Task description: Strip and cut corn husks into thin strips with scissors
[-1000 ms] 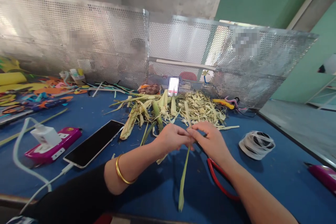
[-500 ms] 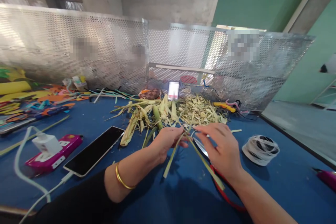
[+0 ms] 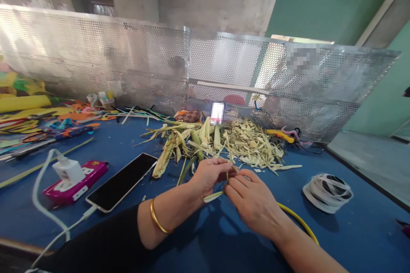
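My left hand and my right hand meet over the blue table, both pinching a thin green-yellow leaf strip. The strip's short end pokes out between the two hands. A gold bangle circles my left wrist. Just beyond the hands lies a pile of corn husks and shredded strips. Under my right forearm a yellow curved handle shows.
A black phone on a white cable lies left, beside a pink power strip with a white charger. A coil of white band sits right. Perforated metal screens close the back; coloured foam scraps lie far left.
The long strips that hung down and splayed apart are now gathered short between both hands. My right hand came back in to meet the left. The camera shifted slightly.
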`<act>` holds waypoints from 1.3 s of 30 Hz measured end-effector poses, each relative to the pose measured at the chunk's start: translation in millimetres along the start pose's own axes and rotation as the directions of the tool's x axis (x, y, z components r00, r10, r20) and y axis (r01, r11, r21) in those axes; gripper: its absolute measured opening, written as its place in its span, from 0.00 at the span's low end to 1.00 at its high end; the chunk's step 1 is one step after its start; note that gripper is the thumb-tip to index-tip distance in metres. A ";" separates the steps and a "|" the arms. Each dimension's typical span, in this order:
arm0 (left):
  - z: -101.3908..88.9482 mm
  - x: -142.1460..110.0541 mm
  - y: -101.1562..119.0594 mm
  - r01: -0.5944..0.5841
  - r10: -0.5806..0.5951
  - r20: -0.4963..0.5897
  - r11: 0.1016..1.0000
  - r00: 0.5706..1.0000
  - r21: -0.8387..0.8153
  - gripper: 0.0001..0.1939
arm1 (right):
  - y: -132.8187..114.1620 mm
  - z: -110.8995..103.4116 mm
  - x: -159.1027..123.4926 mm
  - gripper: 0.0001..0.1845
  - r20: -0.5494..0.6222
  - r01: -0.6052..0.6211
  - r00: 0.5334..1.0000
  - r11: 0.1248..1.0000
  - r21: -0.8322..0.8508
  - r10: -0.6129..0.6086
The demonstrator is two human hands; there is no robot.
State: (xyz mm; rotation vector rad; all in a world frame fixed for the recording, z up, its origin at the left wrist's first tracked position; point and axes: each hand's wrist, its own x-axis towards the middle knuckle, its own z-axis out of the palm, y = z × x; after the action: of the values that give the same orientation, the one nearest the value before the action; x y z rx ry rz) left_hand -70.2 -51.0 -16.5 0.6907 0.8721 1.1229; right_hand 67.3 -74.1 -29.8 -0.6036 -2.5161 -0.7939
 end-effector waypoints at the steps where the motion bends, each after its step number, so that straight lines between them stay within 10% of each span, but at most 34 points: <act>1: 0.6 0.1 -1.0 0.001 -0.001 -0.016 1.000 1.000 -0.010 0.06 | -1.0 -0.8 0.0 0.18 -0.004 0.007 1.000 1.000 0.013 -0.007; 19: -0.5 -2.6 11.0 0.021 -0.021 0.016 1.000 1.000 0.001 0.10 | 1.7 -14.1 -4.4 0.16 -0.135 -0.043 0.987 0.949 0.313 0.089; 22: 0.1 -4.5 10.1 0.018 -0.020 0.042 0.999 0.999 0.046 0.12 | 12.8 -15.6 -7.9 0.18 -0.162 -0.420 0.803 0.738 0.528 0.573; 24: 0.9 -6.3 8.5 0.004 -0.011 0.067 0.995 0.998 0.104 0.12 | 21.8 -11.9 -7.8 0.19 0.014 -0.645 0.534 0.396 0.653 0.846; 26: 1.5 -8.0 5.6 -0.035 0.016 0.096 0.981 0.995 0.193 0.12 | 28.4 -5.8 -5.7 0.21 0.263 -0.651 0.380 0.055 0.757 0.887; 30: 2.1 -9.7 0.1 -0.115 0.058 0.152 0.909 0.987 0.400 0.11 | 28.4 3.5 0.0 0.21 0.539 -0.455 0.398 -0.350 0.819 0.742; 39: 4.1 -13.0 10.9 -0.119 -0.023 0.224 0.794 0.974 0.596 0.11 | 15.8 10.7 3.4 0.20 0.375 -0.454 0.303 -0.213 0.865 0.876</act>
State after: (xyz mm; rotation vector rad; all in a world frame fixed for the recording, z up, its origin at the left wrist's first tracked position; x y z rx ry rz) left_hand -74.1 -60.3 -2.3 1.3555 1.0335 0.7745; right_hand 69.8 -54.9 -29.3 -1.0805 -1.2464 0.9362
